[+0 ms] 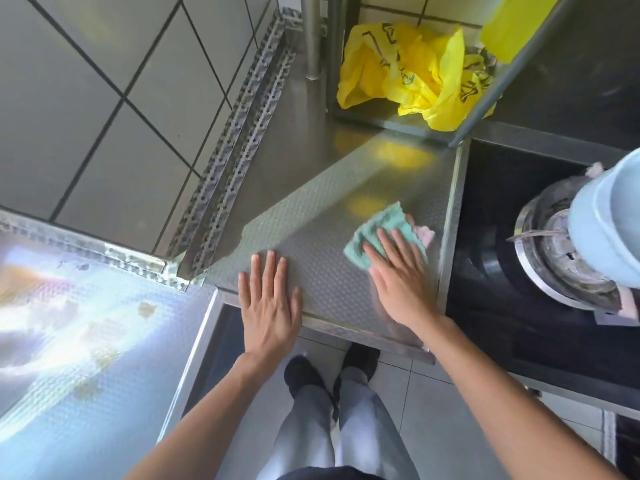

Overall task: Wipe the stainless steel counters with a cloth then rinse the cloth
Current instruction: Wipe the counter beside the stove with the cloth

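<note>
A green cloth (382,226) with a pink edge lies flat on the textured stainless steel counter (311,216), near its right rim. My right hand (398,275) presses down on the cloth with the fingers spread over it. My left hand (270,299) rests flat on the counter's front edge, fingers apart, holding nothing. A second steel counter (86,341) at the lower left glares with reflected light and shows brownish spots.
A crumpled yellow plastic bag (408,71) sits at the back under a steel shelf (512,64). Right of the counter is a black stove top with a gas burner (561,251) and a pale blue object (609,220) above it. Grey tiled wall (104,98) stands at left.
</note>
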### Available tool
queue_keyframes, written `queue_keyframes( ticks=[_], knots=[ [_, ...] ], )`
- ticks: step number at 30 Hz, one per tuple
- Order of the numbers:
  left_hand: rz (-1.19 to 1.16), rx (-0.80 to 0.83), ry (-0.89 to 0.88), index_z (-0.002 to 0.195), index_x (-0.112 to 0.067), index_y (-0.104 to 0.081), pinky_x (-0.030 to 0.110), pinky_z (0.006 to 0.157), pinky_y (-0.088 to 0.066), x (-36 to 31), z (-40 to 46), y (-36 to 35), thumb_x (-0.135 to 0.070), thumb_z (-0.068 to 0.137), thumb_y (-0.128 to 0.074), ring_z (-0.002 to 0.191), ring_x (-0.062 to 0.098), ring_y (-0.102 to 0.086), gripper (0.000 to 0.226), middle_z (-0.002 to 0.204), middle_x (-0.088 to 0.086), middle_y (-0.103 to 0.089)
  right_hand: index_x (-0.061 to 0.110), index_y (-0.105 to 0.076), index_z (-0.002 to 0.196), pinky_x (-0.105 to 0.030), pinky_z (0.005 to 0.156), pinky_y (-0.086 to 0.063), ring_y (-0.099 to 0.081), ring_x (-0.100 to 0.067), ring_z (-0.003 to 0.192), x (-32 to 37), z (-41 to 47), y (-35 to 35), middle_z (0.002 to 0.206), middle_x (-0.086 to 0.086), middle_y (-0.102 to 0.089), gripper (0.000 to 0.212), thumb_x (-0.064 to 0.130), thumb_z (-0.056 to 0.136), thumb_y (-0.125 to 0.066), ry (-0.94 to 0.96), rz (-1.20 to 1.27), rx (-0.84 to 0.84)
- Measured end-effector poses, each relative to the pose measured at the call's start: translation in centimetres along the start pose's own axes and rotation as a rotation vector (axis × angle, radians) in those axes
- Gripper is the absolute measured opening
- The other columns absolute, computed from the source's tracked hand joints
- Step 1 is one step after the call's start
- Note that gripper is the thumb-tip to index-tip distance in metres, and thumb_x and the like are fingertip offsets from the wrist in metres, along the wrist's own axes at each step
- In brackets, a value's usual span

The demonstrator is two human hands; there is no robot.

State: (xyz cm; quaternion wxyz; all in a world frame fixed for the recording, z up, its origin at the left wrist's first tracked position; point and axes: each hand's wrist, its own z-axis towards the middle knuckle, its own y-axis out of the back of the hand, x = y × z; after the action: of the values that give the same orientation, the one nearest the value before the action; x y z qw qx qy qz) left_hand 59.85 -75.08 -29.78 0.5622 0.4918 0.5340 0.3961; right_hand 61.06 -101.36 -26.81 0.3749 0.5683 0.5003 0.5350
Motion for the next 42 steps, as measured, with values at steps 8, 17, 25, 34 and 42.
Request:
queue_keyframes(
  ticks=[8, 17, 25, 34, 42],
  knots=[
    [-0.180, -0.014, 0.112, 0.154, -0.001, -0.042, 0.053, 0.127, -0.024, 3.9, -2.2, 3.4, -0.025, 0.105, -0.054, 0.160, 0.028, -0.023, 0.055, 0.169, 0.012, -0.032, 0.028, -0.042, 0.155, -0.051, 0.128, -0.003, -0.007, -0.027, 0.159, 12.7, 5.4, -2.5, 0.170, -0.001, -0.023, 0.050, 0.029, 0.105, -0.046, 0.239, 0.073, 0.032],
    [-0.052, -0.048, 0.022, 0.161, -0.004, -0.033, 0.048, 0.131, -0.017, 5.8, -3.2, 1.6, -0.043, 0.110, -0.030, 0.162, 0.025, -0.015, 0.064, 0.172, 0.011, -0.024, 0.027, -0.033, 0.158, -0.051, 0.126, -0.018, -0.011, -0.020, 0.159, -3.2, -7.1, -0.8, 0.169, -0.001, -0.026, 0.053, 0.042, 0.107, -0.029, 0.296, -0.084, 0.151],
    [0.024, 0.005, 0.011, 0.164, -0.006, -0.025, 0.044, 0.133, -0.008, 6.1, -3.1, 1.3, -0.047, 0.111, -0.017, 0.163, 0.024, -0.006, 0.067, 0.174, 0.010, -0.016, 0.025, -0.032, 0.160, -0.048, 0.128, -0.004, -0.004, -0.026, 0.159, 5.9, 6.6, -0.4, 0.172, -0.004, -0.014, 0.055, 0.037, 0.107, -0.041, -0.202, 0.080, 0.026],
    [-0.110, 0.093, 0.080, 0.164, -0.009, -0.026, 0.039, 0.133, -0.001, 5.1, -2.9, 3.8, -0.043, 0.111, -0.035, 0.164, 0.022, -0.002, 0.063, 0.175, 0.006, -0.014, 0.028, -0.030, 0.160, -0.047, 0.128, -0.013, -0.003, -0.019, 0.159, 9.7, -3.2, -2.2, 0.171, 0.005, -0.014, 0.068, 0.036, 0.097, -0.052, 0.341, -0.004, 0.185],
    [-0.389, 0.028, 0.233, 0.149, -0.013, -0.049, 0.042, 0.116, -0.041, 2.0, -8.6, 6.8, -0.025, 0.105, -0.051, 0.143, 0.023, -0.048, 0.046, 0.157, 0.003, -0.048, 0.013, -0.078, 0.116, -0.048, 0.106, -0.048, -0.065, -0.028, 0.121, 5.7, -6.2, 0.8, 0.126, -0.002, -0.073, 0.060, -0.019, 0.066, -0.066, 0.375, 0.259, 0.057]
  ],
)
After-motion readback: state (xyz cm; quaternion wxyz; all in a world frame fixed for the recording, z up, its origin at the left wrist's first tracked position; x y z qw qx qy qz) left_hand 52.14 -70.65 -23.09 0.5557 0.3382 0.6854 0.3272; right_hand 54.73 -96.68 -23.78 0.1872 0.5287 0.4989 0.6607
